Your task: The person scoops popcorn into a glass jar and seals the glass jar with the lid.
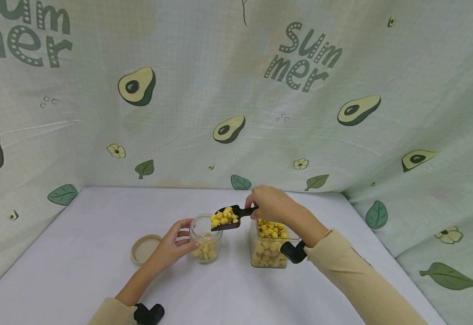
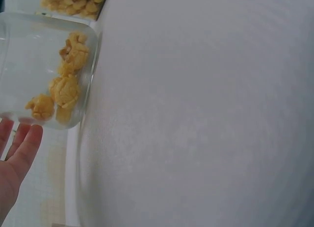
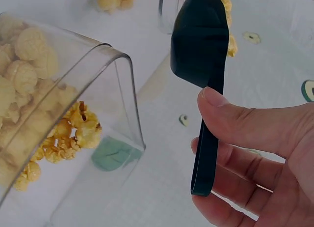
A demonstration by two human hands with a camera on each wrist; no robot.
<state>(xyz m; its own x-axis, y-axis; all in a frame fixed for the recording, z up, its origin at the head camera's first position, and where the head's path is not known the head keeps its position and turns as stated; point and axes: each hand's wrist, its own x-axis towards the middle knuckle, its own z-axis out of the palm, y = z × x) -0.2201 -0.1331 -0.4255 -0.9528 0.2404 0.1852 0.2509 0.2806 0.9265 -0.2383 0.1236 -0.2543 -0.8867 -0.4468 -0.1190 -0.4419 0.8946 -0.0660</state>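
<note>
My right hand (image 1: 269, 204) grips the handle of a black scoop (image 3: 200, 40), thumb on one side and fingers on the other. Caramel popcorn (image 1: 224, 217) fills the scoop, whose front lip overlaps the mouth of a round glass jar (image 1: 206, 233) in the head view. Around the jar's left side, my left hand (image 1: 175, 246) holds it with thumb in front and fingers behind. Some popcorn (image 2: 65, 90) lies in the bottom of the jar. Below the right hand stands a clear square container (image 3: 131, 84), full of popcorn.
A round lid (image 1: 146, 249) with a tan rim lies on the white table (image 1: 220, 298), left of the jar. Behind the table hangs a cloth (image 1: 187, 90) printed with avocados and leaves.
</note>
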